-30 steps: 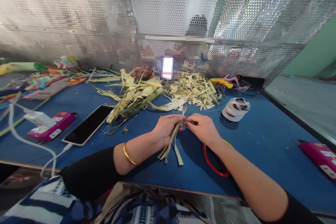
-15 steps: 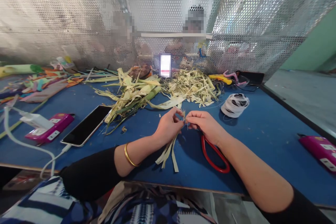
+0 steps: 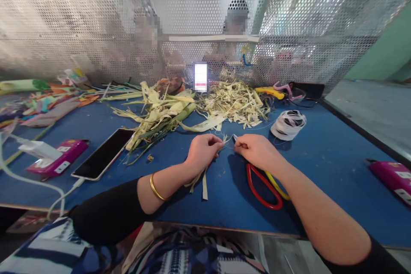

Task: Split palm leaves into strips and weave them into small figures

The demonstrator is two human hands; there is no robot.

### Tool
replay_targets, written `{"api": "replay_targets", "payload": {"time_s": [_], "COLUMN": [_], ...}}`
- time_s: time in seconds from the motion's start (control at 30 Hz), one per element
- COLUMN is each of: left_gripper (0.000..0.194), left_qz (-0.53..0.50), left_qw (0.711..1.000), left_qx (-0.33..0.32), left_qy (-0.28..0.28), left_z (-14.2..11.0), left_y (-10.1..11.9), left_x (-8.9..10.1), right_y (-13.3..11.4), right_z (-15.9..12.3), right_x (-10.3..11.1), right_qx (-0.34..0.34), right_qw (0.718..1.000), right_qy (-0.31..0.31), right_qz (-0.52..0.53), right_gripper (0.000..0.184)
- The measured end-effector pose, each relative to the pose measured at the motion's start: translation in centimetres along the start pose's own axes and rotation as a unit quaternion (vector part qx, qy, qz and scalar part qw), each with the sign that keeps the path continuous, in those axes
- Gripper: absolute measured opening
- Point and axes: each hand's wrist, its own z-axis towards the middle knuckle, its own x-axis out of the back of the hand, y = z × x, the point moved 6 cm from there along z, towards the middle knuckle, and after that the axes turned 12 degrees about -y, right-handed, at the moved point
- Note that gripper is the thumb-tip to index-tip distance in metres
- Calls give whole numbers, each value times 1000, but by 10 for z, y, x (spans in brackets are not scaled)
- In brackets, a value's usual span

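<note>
My left hand (image 3: 203,152) is closed in a pinch around a small bundle of pale corn husk strips (image 3: 205,186), whose loose ends hang below it. Frayed tips poke out past the fingertips. From there a fine thread (image 3: 229,142) loops toward my right hand (image 3: 257,150), which is also closed, with its fingertips pinching the thread. Under the right hand lie scissors with one red handle (image 3: 263,203) and one yellow handle (image 3: 278,186). A grey pointed tip, seemingly the blade, shows just beyond the fingers. The hand covers the scissors' middle.
Husk leaves (image 3: 163,111) and a heap of husk shreds (image 3: 237,102) lie ahead. A white thread spool (image 3: 288,126) stands right. Leftward are a phone (image 3: 104,154) on a cable and a purple power strip (image 3: 62,158); another purple strip (image 3: 391,177) sits far right. Perforated metal (image 3: 199,0) rises behind.
My hands have moved apart, the right one rightward, with thread now visible between them. The husk strips have shifted left with my left hand. The scissors' yellow handle and grey tip have come into view.
</note>
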Motion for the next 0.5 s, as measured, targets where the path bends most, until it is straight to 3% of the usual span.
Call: {"api": "replay_targets", "payload": {"time_s": [0.2,0.33,0.4,0.5], "left_gripper": [14,15,15,16], "left_qz": [133,220,207,98], "left_qw": [990,972,975,992], "left_qx": [-37,-68,-71,-42], "left_qy": [-16,-36,-45,-68], "left_z": [-2,-1,1,5], "left_y": [8,14,13,6], "left_x": [1,3,4,2], "right_y": [-10,-9,-9,-10], "right_z": [3,8,8,7], "right_x": [-4,-16,-19,-18], "right_qx": [118,131,131,130], "right_qw": [986,981,981,982], "right_qy": [26,-50,-81,-93], "right_qz": [114,131,118,103], "right_gripper": [16,15,14,14]}}
